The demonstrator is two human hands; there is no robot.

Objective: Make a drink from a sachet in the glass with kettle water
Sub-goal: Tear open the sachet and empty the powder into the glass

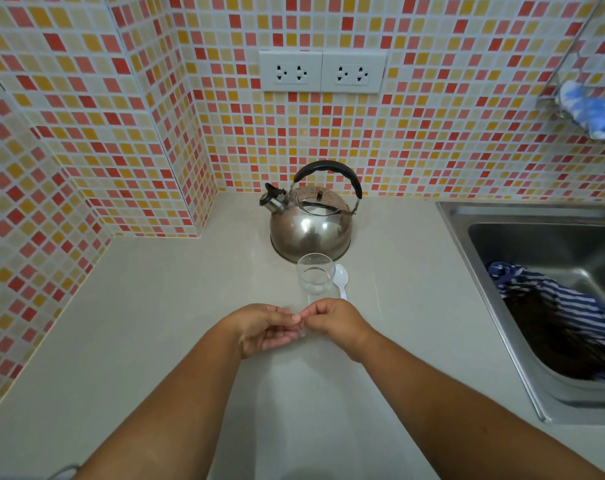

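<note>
Just beyond our left hand (264,329) and right hand (332,322), pinched together on perhaps a clear sachet (303,332), stands the empty clear glass (315,277).

Single head-worn wide-angle view, looking forward and down over the counter (155,323) toward the tiled wall (432,116). Forearms enter from the bottom edge, close to the lens. Sink (502,216) at right edge.

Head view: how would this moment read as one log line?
hands: together, fingertips meeting | glass: empty, upright | kettle: behind glass | spoon: right of glass
</note>
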